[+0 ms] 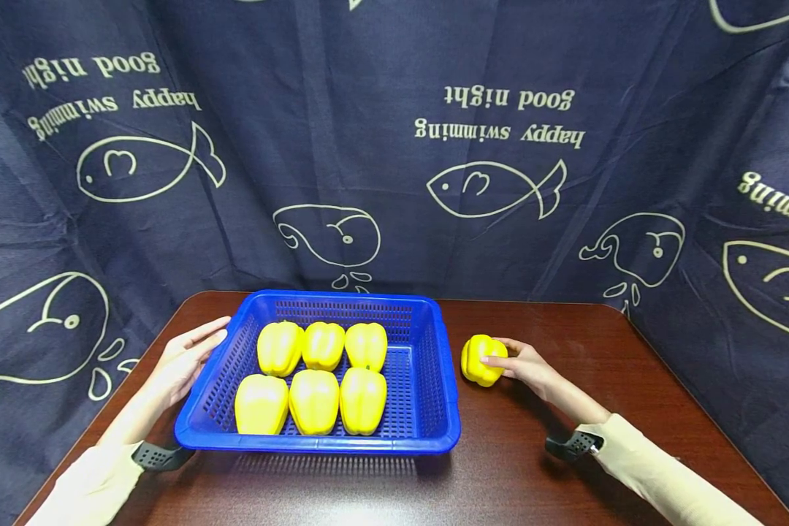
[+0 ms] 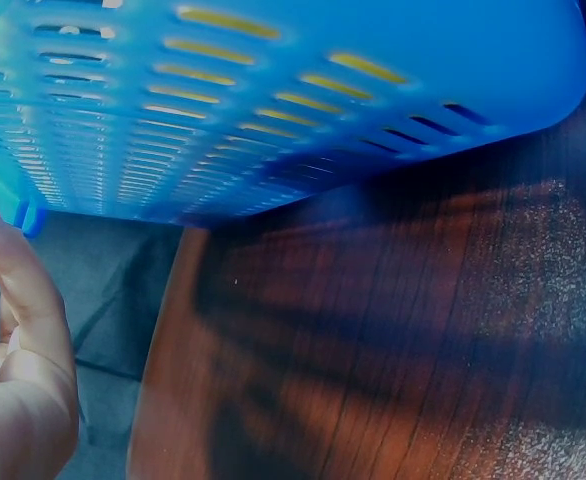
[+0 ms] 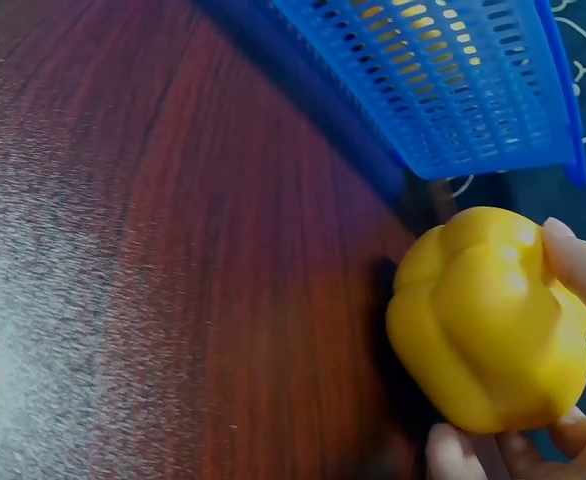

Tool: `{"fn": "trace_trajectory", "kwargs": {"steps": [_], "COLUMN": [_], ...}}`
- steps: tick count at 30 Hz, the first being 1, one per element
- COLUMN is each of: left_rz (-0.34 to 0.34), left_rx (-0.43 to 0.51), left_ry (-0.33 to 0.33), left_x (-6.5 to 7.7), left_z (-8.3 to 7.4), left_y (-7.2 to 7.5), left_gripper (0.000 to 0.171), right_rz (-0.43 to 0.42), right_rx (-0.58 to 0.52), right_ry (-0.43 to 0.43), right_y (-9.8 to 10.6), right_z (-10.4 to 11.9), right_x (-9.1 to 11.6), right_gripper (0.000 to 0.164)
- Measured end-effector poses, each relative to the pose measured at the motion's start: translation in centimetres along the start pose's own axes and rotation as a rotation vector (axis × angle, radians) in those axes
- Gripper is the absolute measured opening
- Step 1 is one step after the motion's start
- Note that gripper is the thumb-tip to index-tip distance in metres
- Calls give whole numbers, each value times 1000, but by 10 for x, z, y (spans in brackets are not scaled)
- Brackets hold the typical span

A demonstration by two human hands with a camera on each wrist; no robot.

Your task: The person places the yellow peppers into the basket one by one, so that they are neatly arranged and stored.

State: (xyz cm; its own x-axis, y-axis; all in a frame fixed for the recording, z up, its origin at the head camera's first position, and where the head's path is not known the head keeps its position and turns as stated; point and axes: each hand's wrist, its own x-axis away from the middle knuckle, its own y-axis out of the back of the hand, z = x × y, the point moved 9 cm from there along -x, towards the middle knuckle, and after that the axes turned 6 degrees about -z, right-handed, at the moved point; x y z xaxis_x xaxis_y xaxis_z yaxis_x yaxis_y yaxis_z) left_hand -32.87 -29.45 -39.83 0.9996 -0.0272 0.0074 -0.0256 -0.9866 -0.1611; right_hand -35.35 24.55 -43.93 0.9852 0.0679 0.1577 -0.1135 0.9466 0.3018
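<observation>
My right hand [image 1: 529, 365] grips a yellow bell pepper [image 1: 483, 360] to the right of the blue plastic basket [image 1: 450, 394]. In the right wrist view, the thumb and fingertips lie on opposite sides of that bell pepper [image 3: 488, 320], its lobed end facing the camera. Several more yellow bell peppers [image 1: 313, 402] sit in two rows inside the basket, toward its left and middle. My left hand [image 1: 184, 361] is at the basket's left rim, fingers extended; contact with the rim is unclear. In the left wrist view, that hand [image 2: 23, 360] shows beside the slotted basket wall [image 2: 303, 60].
The basket stands on a dark reddish-brown table [image 1: 532, 467]. Bare tabletop shows along the front and right. A dark blue curtain [image 1: 394, 146] printed with fish and whales hangs behind and at both sides. Black straps [image 1: 575, 444] circle both wrists.
</observation>
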Motion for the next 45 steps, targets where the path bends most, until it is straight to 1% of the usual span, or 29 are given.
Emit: {"fn": "trace_trajectory", "kwargs": {"steps": [4, 6, 9, 13, 18, 24, 29, 31, 34, 37, 40, 45], "left_rz": [2, 0, 2, -5, -9, -11, -3, -3, -6, -11, -11, -16], "left_rx": [2, 4, 11, 15, 14, 24, 33, 33, 28, 26, 23, 17], "left_ry": [2, 4, 6, 9, -1, -7, 1, 4, 4, -3, -6, -2], "left_x": [0, 0, 0, -1, -1, -1, 0, 0, 1, 1, 1, 1], "left_z": [0, 1, 1, 3, 2, 3, 3, 3, 2, 2, 1, 2], "left_y": [-1, -1, -1, 0, 0, 1, 1, 1, 1, 1, 1, 2], "left_gripper": [29, 29, 29, 28, 29, 30, 30, 30, 29, 29, 28, 29], "right_rz": [-26, -31, -16, 23, 53, 29, 5, 4, 10, 8, -4, -46], "right_rx": [-5, -29, -64, -107, -151, -155, -177, -200, -228, -237, -224, -213], "right_ry": [7, 20, 46, 64, 35, 1, -14, -16, -7, 9, 16, -25], "right_y": [2, 3, 3, 1, 1, 2, 3, 2, 0, 0, 0, 1], "right_z": [-3, -4, -6, -5, -5, -5, -6, -6, -6, -4, -4, -6], "right_x": [2, 3, 5, 9, 14, 15, 15, 16, 18, 18, 18, 17], "right_gripper": [68, 65, 63, 65, 67, 63, 54, 49, 45, 47, 53, 60]}}
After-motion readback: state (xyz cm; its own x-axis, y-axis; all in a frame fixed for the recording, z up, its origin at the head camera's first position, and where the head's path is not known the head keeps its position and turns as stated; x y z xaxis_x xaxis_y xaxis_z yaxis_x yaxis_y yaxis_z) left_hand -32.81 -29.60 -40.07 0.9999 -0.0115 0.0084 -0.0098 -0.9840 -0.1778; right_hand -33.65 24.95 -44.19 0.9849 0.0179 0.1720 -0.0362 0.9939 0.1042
